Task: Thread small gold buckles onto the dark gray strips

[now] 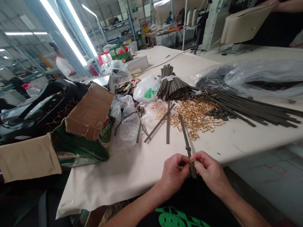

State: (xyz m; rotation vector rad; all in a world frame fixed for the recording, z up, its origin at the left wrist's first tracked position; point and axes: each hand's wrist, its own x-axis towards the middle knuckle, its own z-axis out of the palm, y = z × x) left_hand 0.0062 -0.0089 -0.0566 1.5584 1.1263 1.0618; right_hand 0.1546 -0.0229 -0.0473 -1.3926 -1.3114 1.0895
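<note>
Both my hands meet at the front edge of the table around a dark grey strap [185,135], which points away from me. My left hand [175,169] pinches the strap from the left side. From the right, my right hand [208,169] closes its fingertips on a small gold buckle [192,161] around the strap. A dark keeper loop [188,148] sits on the strap just beyond my fingers. Past the strap's far end lies a heap of gold buckles [196,115].
A tied bundle of straps [171,83] stands behind the buckles, with more loose straps [261,109] to the right. Clear plastic bags [270,73] lie farther right. An opened cardboard box [27,158] is at left. Another person handles a beige panel [248,24] by a machine.
</note>
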